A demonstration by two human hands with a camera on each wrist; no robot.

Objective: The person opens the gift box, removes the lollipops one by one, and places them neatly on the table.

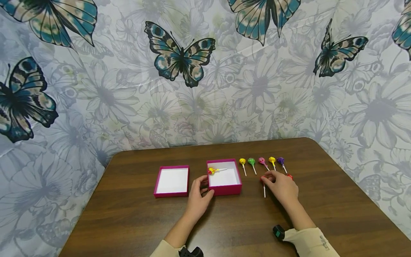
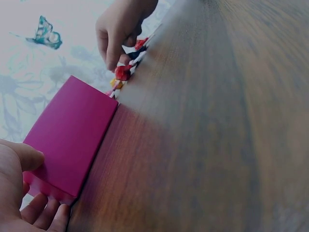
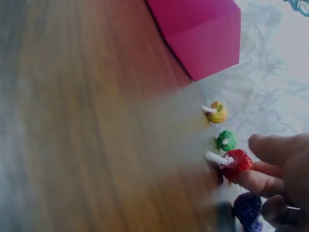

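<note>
At its near-left corner, a magenta box (image 1: 224,190) with a white inside is held by my left hand (image 1: 199,200), thumb on the front face and fingers along the left side. A yellow-and-red lollipop (image 1: 212,171) lies inside the box. To the right, my right hand (image 1: 282,187) pinches a red lollipop (image 3: 236,163) by its head between thumb and fingers, its white stick pointing toward me. Beyond that hand is a row of lollipops: yellow (image 1: 242,161), green (image 1: 251,161), pink (image 1: 262,161), another yellow (image 1: 272,160) and purple (image 1: 280,160).
Left of the box lies a shallow magenta lid (image 1: 171,195) with its white inside facing up. Another red lollipop (image 1: 290,176) shows partly behind my right hand. The brown wooden table (image 1: 128,221) ends at a wall covering (image 1: 199,117) printed with butterflies.
</note>
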